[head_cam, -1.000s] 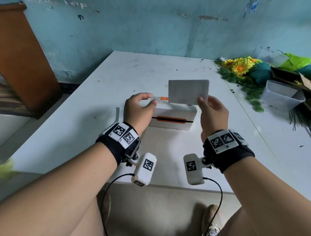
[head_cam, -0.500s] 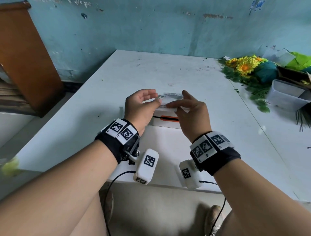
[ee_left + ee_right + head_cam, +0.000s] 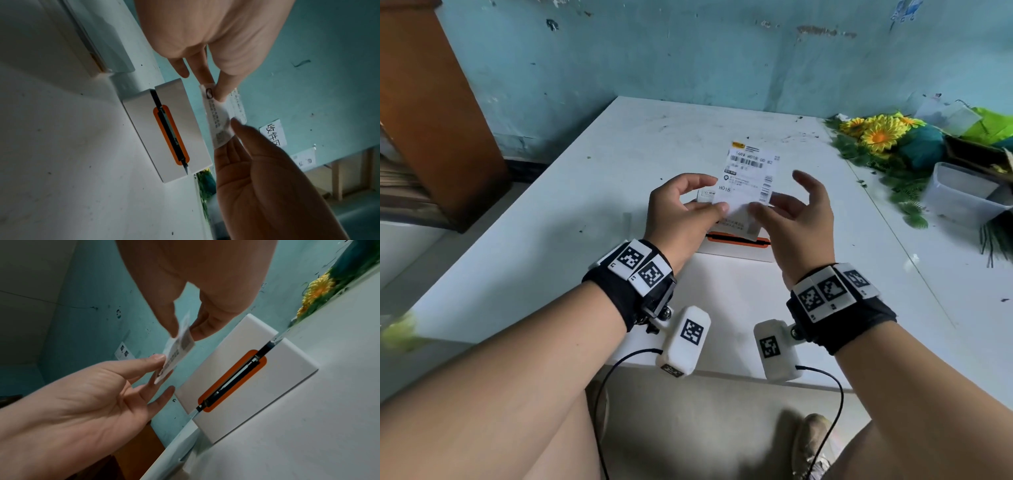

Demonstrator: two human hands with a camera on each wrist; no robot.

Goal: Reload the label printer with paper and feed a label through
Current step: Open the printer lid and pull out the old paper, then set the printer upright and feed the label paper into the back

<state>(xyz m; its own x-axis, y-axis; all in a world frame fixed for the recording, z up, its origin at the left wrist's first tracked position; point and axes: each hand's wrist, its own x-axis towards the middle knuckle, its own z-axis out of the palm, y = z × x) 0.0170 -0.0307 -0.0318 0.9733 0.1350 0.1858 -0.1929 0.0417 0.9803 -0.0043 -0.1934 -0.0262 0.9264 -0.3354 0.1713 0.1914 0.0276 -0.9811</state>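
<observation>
A white label printer (image 3: pixel 736 248) with an orange-rimmed slot (image 3: pixel 170 134) sits on the white table (image 3: pixel 551 222), lid closed (image 3: pixel 246 374). Just above it both hands hold up a printed label (image 3: pixel 750 171) with a barcode, its print facing me. My left hand (image 3: pixel 719 207) pinches the label's lower left corner (image 3: pixel 218 95). My right hand (image 3: pixel 756 209) pinches its lower right edge (image 3: pixel 185 334), the other fingers spread. The label (image 3: pixel 222 123) hangs free of the slot, apart from the printer. A little more paper shows behind my left hand.
Artificial sunflowers (image 3: pixel 880 133) and greenery lie at the table's right edge beside a clear plastic tub (image 3: pixel 962 195). A brown wooden cabinet (image 3: pixel 431 102) stands at the left against the teal wall. The table's near edge is below my wrists.
A second ago my right hand held a sheet upright behind the printer, with the left on the printer's top. Both hands then met over the printer and now lift a printed label.
</observation>
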